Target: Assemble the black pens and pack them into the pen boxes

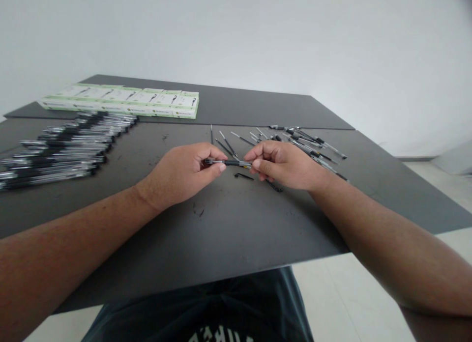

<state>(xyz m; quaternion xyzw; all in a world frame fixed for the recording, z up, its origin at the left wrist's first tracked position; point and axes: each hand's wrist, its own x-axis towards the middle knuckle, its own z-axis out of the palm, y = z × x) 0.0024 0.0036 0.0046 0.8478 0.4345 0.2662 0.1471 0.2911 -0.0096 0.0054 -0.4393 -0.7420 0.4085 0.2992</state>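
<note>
Between my two hands a pen (233, 162) with a black grip and clear barrel lies level above the dark table. My left hand (184, 172) pinches its left, dark end between thumb and fingers. Thumb and fingers of my right hand (285, 165) close on the clear right part, hiding the pen's far end. Just below the pen, a black pen cap (244, 176) rests on the tabletop. Another dark piece (274, 186) lies beneath my right hand. Several thin refills (227, 143) are scattered behind my hands.
Loose pens and pen parts (313, 145) spread behind and right of my right hand. At the left lies a big pile of pens (66, 148). Green and white boxes (121, 100) stand in a row behind it. The table's front edge (206, 282) runs close to my lap.
</note>
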